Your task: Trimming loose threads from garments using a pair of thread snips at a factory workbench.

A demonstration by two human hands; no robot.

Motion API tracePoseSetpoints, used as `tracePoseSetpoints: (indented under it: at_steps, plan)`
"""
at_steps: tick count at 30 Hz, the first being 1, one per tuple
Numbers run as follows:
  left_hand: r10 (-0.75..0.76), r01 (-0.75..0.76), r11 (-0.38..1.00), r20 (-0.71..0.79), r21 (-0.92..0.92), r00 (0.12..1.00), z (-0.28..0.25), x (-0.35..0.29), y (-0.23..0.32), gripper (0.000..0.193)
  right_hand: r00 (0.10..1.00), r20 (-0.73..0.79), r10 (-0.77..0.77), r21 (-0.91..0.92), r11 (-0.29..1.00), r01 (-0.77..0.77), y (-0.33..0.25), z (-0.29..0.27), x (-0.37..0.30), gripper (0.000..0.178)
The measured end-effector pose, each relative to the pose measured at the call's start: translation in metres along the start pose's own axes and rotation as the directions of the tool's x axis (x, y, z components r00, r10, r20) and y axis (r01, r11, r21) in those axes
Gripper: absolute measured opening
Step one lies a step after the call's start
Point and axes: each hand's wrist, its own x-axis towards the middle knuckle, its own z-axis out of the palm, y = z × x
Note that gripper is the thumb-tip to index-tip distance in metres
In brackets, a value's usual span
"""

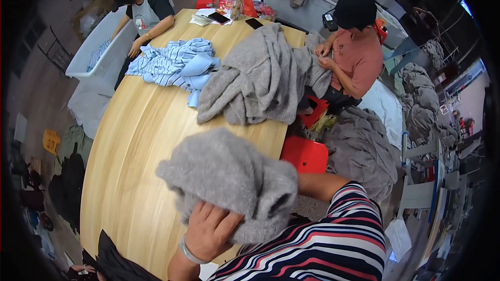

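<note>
A bunched grey fuzzy knit garment is held up over the near part of the wooden table. My left hand, with a pale bangle at the wrist, grips its lower side, the fingertips sunk into the knit. From the right, my bare right forearm reaches to the garment's far side. My right hand itself is hidden by the cloth, so its fingers do not show. An opening with a thick edge shows on the garment's right side.
Across the table lie a pile of grey knitwear and a blue striped garment. A co-worker handles grey cloth at the right edge; another reaches into a white bin. A red stool stands beside the table.
</note>
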Motion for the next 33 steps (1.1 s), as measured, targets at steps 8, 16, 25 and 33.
tracePoseSetpoints:
  at_steps: [8, 16, 25, 33]
  plan:
    - [0.022, 0.096, 0.943, -0.348, 0.318, 0.937, 0.028, 0.112, -0.064, 0.061, 0.787, -0.458, -0.413, -0.819, 0.541, -0.193, -0.092, -0.187, 0.008, 0.063]
    - [-0.226, 0.221, 0.959, 0.003, 0.18, 0.974, 0.106, 0.086, -0.138, 0.065, 0.641, -0.632, 0.435, 0.368, 0.897, -0.245, -0.101, -0.375, 0.075, 0.04]
    - [-0.709, 0.698, 0.704, 0.177, 0.13, 0.682, 0.141, -0.038, -0.19, 0.057, 0.734, -0.387, -0.558, -0.914, 0.127, -0.385, -0.059, -0.312, 0.201, 0.041]
    - [-0.888, 0.9, 0.422, 0.249, 0.11, 0.386, 0.181, -0.113, -0.153, 0.053, 0.738, -0.662, 0.13, -0.392, 0.78, -0.488, 0.0, -0.363, 0.379, 0.058]
